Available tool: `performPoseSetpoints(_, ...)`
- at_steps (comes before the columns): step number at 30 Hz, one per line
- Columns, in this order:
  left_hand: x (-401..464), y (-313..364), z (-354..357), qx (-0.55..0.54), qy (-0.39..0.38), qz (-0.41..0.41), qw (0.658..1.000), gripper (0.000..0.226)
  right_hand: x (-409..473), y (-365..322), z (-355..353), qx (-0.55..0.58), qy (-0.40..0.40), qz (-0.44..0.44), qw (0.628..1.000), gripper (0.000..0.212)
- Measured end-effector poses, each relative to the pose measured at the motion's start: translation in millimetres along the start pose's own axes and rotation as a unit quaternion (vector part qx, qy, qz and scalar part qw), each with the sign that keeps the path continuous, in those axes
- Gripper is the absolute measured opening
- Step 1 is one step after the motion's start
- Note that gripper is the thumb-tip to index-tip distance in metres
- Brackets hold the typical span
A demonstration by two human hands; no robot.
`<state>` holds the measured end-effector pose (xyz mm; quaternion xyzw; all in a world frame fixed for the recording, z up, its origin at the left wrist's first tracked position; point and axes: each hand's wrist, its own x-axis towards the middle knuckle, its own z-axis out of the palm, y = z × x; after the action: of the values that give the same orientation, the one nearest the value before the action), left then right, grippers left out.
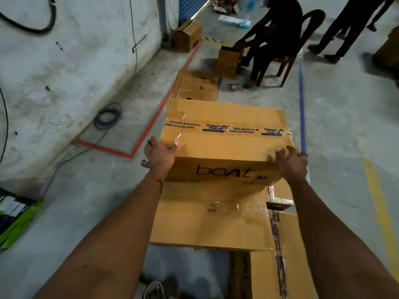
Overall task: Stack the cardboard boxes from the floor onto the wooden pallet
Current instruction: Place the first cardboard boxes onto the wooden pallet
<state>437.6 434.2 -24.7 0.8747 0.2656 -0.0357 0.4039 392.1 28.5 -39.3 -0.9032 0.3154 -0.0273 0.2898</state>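
Observation:
A large taped cardboard box (224, 139) printed "boAt" sits on top of another cardboard box (207, 223) in the middle of the view. My left hand (158, 154) grips its near left corner, thumb on the top face. My right hand (290, 160) grips the near right corner, fingers curled over the top edge. More boxes (285, 262) lie low at the right beneath the stack. Flat cardboard boxes (197, 86) lie on the floor just beyond. The wooden pallet is hidden under the boxes.
A seated person (274, 35) on a chair handles an upright box (227, 59) at the back. Another person's legs (345, 29) stand at the far right. A box (187, 35) stands by the wall. Coiled cable (108, 117) and a green package (15, 214) lie left.

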Motion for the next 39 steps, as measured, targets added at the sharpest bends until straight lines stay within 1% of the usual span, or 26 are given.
performPoseSetpoints(1,7,-3,3,-0.006,-0.003,-0.008,1.000,0.092,10,8,1,0.015,-0.002,0.010,1.000,0.069)
performPoseSetpoints(2,13,-7,6,-0.029,-0.016,-0.003,0.999,0.086,16,15,3,0.040,-0.017,0.004,0.999,0.071)
performPoseSetpoints(4,16,-13,11,-0.081,-0.046,0.032,0.995,0.068,25,31,9,0.123,-0.036,-0.021,0.992,0.090)
performPoseSetpoints(5,14,-15,12,-0.099,-0.053,0.044,0.993,0.062,30,40,13,0.172,-0.032,-0.016,0.984,0.101)
performPoseSetpoints(7,8,-16,14,-0.131,-0.057,0.054,0.988,0.060,34,45,13,0.236,-0.026,0.016,0.971,0.114)
performPoseSetpoints(11,-9,-18,11,-0.174,-0.054,0.049,0.982,0.054,39,52,4,0.253,-0.040,0.007,0.967,0.110)
performPoseSetpoints(14,-36,-29,9,-0.173,-0.055,0.051,0.982,0.055,30,63,-6,0.263,-0.040,0.009,0.964,0.116)
performPoseSetpoints(15,-49,-34,7,-0.172,-0.054,0.052,0.982,0.056,22,64,-12,0.268,-0.044,0.000,0.962,0.114)
performPoseSetpoints(18,-89,-60,0,-0.180,-0.045,0.052,0.981,0.061,-6,68,-30,0.280,-0.065,-0.029,0.957,0.092)
performPoseSetpoints(19,-104,-70,-3,-0.196,-0.047,0.050,0.978,0.062,-12,73,-32,0.282,-0.070,-0.033,0.956,0.089)
performPoseSetpoints(20,-119,-79,-7,-0.215,-0.049,0.052,0.974,0.062,-21,76,-37,0.277,-0.074,-0.028,0.958,0.090)
performPoseSetpoints(23,-170,-101,-21,-0.228,-0.033,0.039,0.972,0.064,-33,97,-43,0.242,-0.067,-0.023,0.968,0.103)
performPoseSetpoints(26,-214,-119,-30,-0.233,0.002,-0.007,0.972,0.068,-33,122,-40,0.231,-0.087,-0.042,0.968,0.103)
performPoseSetpoints(28,-246,-132,-38,-0.252,0.017,-0.042,0.967,0.072,-46,126,-42,0.229,-0.095,-0.051,0.967,0.099)
performPoseSetpoints(29,-260,-139,-42,-0.258,0.021,-0.057,0.964,0.077,-64,115,-51,0.234,-0.095,-0.055,0.966,0.096)
performPoseSetpoints(32,-288,-173,-48,-0.275,0.055,-0.106,0.954,0.099,-97,96,-60,0.246,-0.100,-0.060,0.962,0.092)
performPoseSetpoints(34,-296,-190,-51,-0.277,0.072,-0.156,0.945,0.113,-112,90,-58,0.244,-0.104,-0.068,0.962,0.092)
performPoseSetpoints(35,-301,-192,-54,-0.266,0.068,-0.177,0.945,0.117,-116,89,-56,0.241,-0.107,-0.065,0.963,0.097)
performPoseSetpoints(36,-304,-197,-55,-0.257,0.055,-0.193,0.945,0.115,-121,87,-54,0.236,-0.110,-0.058,0.964,0.106)
performPoseSetpoints(38,-310,-202,-58,-0.235,0.035,-0.202,0.950,0.105,-121,90,-42,0.239,-0.117,-0.047,0.963,0.123)
performPoseSetpoints(39,-314,-198,-61,-0.228,0.023,-0.202,0.952,0.099,-126,86,-41,0.242,-0.118,-0.037,0.962,0.126)
